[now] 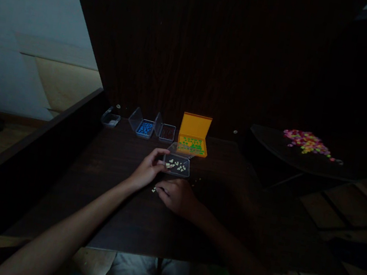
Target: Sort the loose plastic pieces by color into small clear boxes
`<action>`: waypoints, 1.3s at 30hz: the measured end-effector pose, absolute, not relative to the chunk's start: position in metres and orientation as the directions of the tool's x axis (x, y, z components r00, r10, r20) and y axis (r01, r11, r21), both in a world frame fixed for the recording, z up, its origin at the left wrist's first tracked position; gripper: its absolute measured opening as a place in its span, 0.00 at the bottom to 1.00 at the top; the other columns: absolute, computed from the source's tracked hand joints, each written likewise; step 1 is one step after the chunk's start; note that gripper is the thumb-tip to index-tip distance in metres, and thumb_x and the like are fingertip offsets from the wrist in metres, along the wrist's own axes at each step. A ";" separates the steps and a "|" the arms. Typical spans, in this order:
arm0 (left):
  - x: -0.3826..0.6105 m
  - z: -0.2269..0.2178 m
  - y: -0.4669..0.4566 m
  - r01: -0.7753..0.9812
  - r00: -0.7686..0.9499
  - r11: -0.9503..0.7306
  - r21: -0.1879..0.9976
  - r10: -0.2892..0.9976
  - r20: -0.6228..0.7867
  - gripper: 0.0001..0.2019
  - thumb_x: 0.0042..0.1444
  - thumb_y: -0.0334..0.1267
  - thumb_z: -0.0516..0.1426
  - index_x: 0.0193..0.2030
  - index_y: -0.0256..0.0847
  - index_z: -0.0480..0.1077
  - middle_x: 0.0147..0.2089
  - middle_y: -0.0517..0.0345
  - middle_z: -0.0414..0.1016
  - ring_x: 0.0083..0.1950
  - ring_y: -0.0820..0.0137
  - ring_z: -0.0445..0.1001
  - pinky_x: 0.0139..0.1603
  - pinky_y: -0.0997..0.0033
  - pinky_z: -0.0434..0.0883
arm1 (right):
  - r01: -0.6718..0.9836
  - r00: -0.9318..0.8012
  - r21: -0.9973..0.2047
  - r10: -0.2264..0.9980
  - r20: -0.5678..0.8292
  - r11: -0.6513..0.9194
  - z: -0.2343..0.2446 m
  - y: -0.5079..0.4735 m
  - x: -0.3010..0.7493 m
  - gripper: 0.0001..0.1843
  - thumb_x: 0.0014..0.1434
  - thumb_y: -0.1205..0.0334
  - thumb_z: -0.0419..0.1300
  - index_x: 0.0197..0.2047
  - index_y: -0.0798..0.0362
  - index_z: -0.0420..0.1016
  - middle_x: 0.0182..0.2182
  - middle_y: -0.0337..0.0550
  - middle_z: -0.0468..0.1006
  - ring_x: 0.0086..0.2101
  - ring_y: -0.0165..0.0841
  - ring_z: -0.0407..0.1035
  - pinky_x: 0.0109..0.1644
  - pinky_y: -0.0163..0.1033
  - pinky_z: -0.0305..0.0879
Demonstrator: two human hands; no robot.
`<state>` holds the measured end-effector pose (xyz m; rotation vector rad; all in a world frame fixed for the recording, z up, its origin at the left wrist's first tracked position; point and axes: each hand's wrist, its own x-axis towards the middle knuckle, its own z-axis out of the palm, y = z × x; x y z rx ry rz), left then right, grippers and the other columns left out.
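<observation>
A small clear plastic box [182, 173] with several pale beads [178, 166] in it sits on the dark table [115, 210]. My left hand [147, 169] grips the box's left edge, fingers curled round it. My right hand [177, 196] rests on the table just in front of the box, fingers closed in a pinch over a few loose pale beads [154, 190]. What the fingertips hold is too small to make out.
Behind stand an open orange box with green beads [192, 144], a clear box of blue beads [145, 128], one of dark red beads [167, 132] and another clear box [111, 119]. A pile of mixed coloured beads [305, 142] lies on a dark tray, right.
</observation>
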<state>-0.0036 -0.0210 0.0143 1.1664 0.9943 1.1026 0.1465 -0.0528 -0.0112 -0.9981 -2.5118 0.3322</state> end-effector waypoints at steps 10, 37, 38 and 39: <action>-0.002 0.017 -0.022 -0.121 0.180 0.062 0.991 0.983 -0.040 0.21 0.42 0.27 0.57 0.46 0.41 0.67 0.32 0.63 0.73 0.35 0.71 0.72 0.41 0.72 0.69 | 0.557 -0.674 -0.395 0.675 0.300 0.731 -0.006 -0.055 0.149 0.06 0.57 0.69 0.60 0.35 0.54 0.79 0.29 0.42 0.81 0.29 0.30 0.73 0.34 0.32 0.60; -0.003 0.014 -0.021 -0.141 0.201 0.067 0.988 0.979 -0.038 0.22 0.41 0.28 0.58 0.47 0.40 0.67 0.33 0.63 0.73 0.35 0.72 0.71 0.40 0.73 0.68 | 0.584 -0.635 -0.419 0.713 0.298 0.695 0.012 -0.050 0.163 0.05 0.57 0.64 0.60 0.37 0.54 0.75 0.19 0.33 0.71 0.20 0.25 0.62 0.28 0.31 0.53; -0.003 0.015 -0.022 -0.130 0.203 0.066 0.989 0.978 -0.039 0.22 0.41 0.28 0.58 0.47 0.40 0.67 0.32 0.64 0.73 0.34 0.73 0.71 0.40 0.74 0.67 | 0.600 -0.599 -0.446 0.743 0.299 0.664 0.017 -0.048 0.168 0.04 0.57 0.64 0.61 0.37 0.54 0.75 0.18 0.31 0.70 0.19 0.24 0.61 0.28 0.31 0.52; -0.003 0.016 -0.022 -0.121 0.210 0.069 0.990 0.977 -0.043 0.22 0.41 0.28 0.58 0.47 0.40 0.67 0.32 0.64 0.73 0.34 0.73 0.71 0.40 0.74 0.67 | 0.621 -0.559 -0.468 0.774 0.297 0.629 0.020 -0.045 0.173 0.04 0.57 0.63 0.61 0.37 0.54 0.75 0.18 0.30 0.68 0.19 0.24 0.61 0.29 0.30 0.52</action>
